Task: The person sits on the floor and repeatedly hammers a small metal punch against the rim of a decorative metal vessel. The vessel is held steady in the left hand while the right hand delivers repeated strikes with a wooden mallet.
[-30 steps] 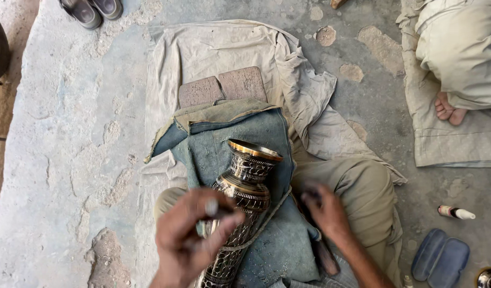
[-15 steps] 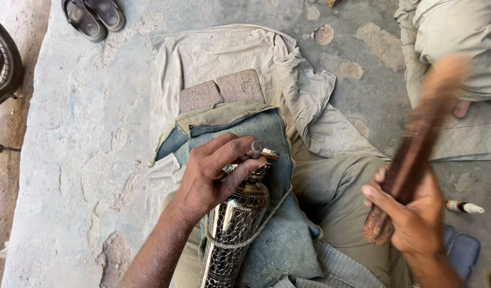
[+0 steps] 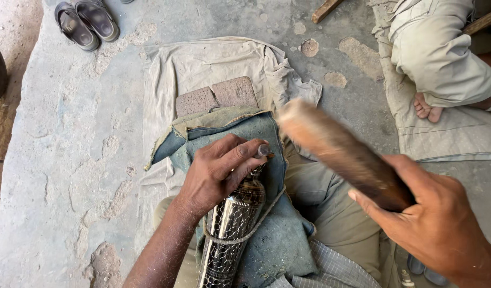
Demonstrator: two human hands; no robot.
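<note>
Two hands working: our left hand (image 3: 216,173) is pinning a punch (image 3: 263,151) on the engraved vase (image 3: 232,224); our right hand (image 3: 437,224) is gripping a wooden mallet (image 3: 338,152). A skewed blow risks struck fingers.

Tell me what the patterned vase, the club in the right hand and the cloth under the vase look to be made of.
Tall engraved vase: apparently metal, polished, with bright reflections and dark incised patterning.
Brown tapered club in the right hand: probably wood, matte brown, though motion blur hides any grain.
Blue-grey padded cloth: looks like thick felt or blanket fabric, fuzzy and dusty.

Vase (image 3: 232,224) – silver-black scale pattern; cloth (image 3: 266,138) – blue; mallet (image 3: 341,154) – brown.
</note>
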